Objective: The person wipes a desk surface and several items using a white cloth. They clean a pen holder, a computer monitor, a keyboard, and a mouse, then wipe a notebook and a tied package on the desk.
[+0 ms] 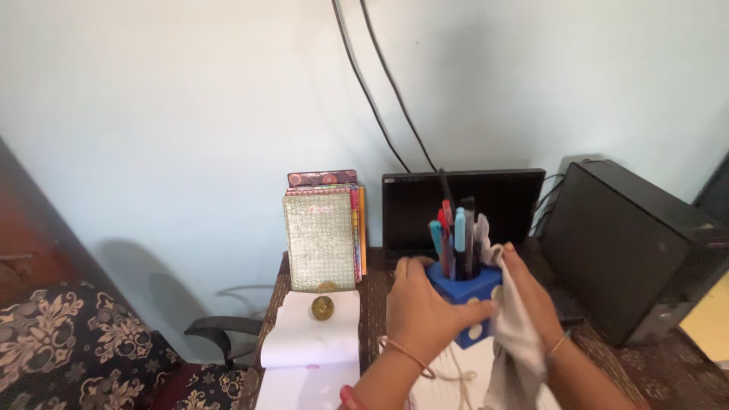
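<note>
My left hand wraps around the side of a blue cube-shaped pen holder with pale dots and holds it above the desk. Several pens and markers stand upright in it. My right hand presses a white cloth against the holder's right side; the cloth hangs down below the hand.
A dark monitor stands behind the holder, and a black computer case is to the right. Upright notebooks lean on the wall at left. White paper with a small brass ball lies in front. A patterned cushion is at far left.
</note>
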